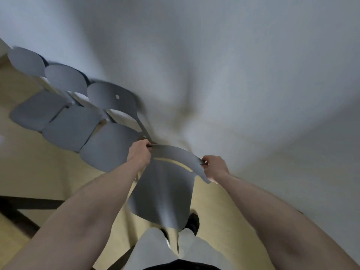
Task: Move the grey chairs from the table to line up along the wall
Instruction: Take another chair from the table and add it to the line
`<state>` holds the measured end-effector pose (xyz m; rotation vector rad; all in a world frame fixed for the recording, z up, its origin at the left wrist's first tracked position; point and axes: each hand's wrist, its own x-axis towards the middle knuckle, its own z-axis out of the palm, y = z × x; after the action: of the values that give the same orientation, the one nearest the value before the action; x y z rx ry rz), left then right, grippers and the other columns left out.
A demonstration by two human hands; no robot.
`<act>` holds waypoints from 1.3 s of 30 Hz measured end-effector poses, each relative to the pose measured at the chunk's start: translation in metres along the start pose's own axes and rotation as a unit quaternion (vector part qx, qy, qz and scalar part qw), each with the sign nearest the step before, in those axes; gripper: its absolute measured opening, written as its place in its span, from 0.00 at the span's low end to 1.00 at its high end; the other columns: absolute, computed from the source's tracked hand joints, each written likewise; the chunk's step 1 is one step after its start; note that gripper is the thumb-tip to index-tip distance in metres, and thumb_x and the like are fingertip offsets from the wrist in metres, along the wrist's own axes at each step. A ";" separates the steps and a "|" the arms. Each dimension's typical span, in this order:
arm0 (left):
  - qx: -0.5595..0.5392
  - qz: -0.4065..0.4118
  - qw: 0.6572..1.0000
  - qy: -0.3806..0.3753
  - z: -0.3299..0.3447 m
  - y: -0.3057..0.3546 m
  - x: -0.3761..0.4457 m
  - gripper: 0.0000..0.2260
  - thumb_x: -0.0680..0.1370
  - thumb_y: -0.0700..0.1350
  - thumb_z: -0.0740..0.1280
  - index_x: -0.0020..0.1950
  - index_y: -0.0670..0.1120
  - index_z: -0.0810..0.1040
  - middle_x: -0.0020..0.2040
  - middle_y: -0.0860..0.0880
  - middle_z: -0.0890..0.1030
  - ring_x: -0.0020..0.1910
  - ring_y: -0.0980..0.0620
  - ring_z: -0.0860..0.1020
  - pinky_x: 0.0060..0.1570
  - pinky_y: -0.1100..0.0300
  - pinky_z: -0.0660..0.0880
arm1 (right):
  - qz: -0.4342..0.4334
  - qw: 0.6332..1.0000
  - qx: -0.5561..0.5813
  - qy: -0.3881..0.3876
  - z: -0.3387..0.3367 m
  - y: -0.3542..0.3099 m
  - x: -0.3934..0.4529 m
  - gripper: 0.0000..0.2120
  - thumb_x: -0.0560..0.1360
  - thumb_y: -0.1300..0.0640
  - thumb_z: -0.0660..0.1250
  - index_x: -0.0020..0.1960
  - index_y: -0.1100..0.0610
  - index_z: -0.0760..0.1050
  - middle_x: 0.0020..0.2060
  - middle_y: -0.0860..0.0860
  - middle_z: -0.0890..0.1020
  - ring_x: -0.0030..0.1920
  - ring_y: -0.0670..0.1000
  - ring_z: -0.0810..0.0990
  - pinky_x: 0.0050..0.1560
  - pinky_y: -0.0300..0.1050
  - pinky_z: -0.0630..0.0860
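Far left: three grey chairs already stand in a row against the white wall (233, 55), backs to it, seats facing the room. First chair (27, 61), second chair (66, 76), third chair (112, 99); they sit close, seats nearly touching.

Centre: the fourth chair (163, 193) is held just right of the third, its seat pointing back toward the person's legs, its curved backrest toward the wall. Cannot tell whether its legs are on the yellowish floor (39, 168) or lifted; they are hidden under the seat.

Left hand (139, 152) is closed around the left end of the backrest, close to the third chair's rear leg. Right hand (213, 168) is closed around the right end. Both arms reach about equally; the backrest spans hand to hand, roughly parallel with the row.

Judgement: the gap on the left side is the tight one. The chair looks nearly in line; a small push toward the wall should finish it.
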<state>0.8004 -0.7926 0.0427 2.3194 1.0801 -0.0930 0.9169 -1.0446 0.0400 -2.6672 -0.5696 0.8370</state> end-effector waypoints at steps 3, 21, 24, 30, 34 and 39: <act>-0.001 -0.003 1.000 0.002 -0.003 0.001 0.018 0.07 0.78 0.40 0.64 0.50 0.45 0.82 0.50 0.41 0.83 0.50 0.37 0.79 0.48 0.51 0.76 | -0.001 1.000 -0.006 -0.013 -0.006 -0.008 0.018 0.15 0.72 0.67 0.64 0.51 0.51 0.81 0.47 0.51 0.84 0.44 0.55 0.77 0.38 0.43 0.73; 0.068 0.063 0.993 -0.077 -0.041 -0.031 0.191 0.06 0.79 0.41 0.64 0.47 0.42 0.80 0.48 0.40 0.81 0.50 0.37 0.78 0.45 0.53 0.72 | 0.095 0.994 0.036 0.026 -0.005 -0.110 0.133 0.11 0.78 0.55 0.63 0.54 0.53 0.84 0.50 0.54 0.85 0.49 0.57 0.81 0.43 0.41 0.70; 0.084 0.079 0.990 -0.084 -0.045 -0.029 0.214 0.07 0.80 0.40 0.63 0.45 0.42 0.79 0.46 0.40 0.80 0.47 0.38 0.77 0.42 0.53 0.69 | 0.118 0.992 0.037 0.033 -0.003 -0.119 0.148 0.11 0.78 0.55 0.63 0.53 0.53 0.84 0.49 0.54 0.85 0.48 0.57 0.79 0.43 0.42 0.69; 0.078 0.084 0.988 -0.103 -0.044 -0.028 0.252 0.10 0.79 0.37 0.61 0.39 0.44 0.75 0.40 0.45 0.77 0.40 0.43 0.73 0.38 0.57 0.66 | 0.152 0.987 0.044 0.035 0.001 -0.132 0.169 0.12 0.77 0.59 0.62 0.53 0.53 0.84 0.48 0.55 0.85 0.48 0.58 0.80 0.42 0.42 0.70; 0.065 0.075 0.989 -0.112 -0.034 -0.018 0.266 0.10 0.80 0.39 0.59 0.41 0.44 0.76 0.42 0.45 0.78 0.43 0.42 0.76 0.39 0.56 0.68 | 0.177 0.982 0.046 0.043 -0.001 -0.129 0.184 0.12 0.77 0.61 0.63 0.53 0.52 0.83 0.48 0.56 0.85 0.43 0.57 0.78 0.41 0.43 0.71; 0.087 0.091 0.986 -0.112 -0.021 -0.003 0.279 0.10 0.83 0.44 0.58 0.51 0.43 0.78 0.50 0.43 0.81 0.52 0.42 0.78 0.43 0.56 0.69 | 0.191 0.979 0.053 0.046 -0.003 -0.121 0.204 0.11 0.79 0.61 0.62 0.54 0.54 0.83 0.48 0.57 0.84 0.42 0.57 0.76 0.41 0.44 0.71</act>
<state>0.9821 -0.5895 -0.0224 2.4800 0.7709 -0.3805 1.0386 -0.8469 -0.0100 -2.7365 0.0162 0.8061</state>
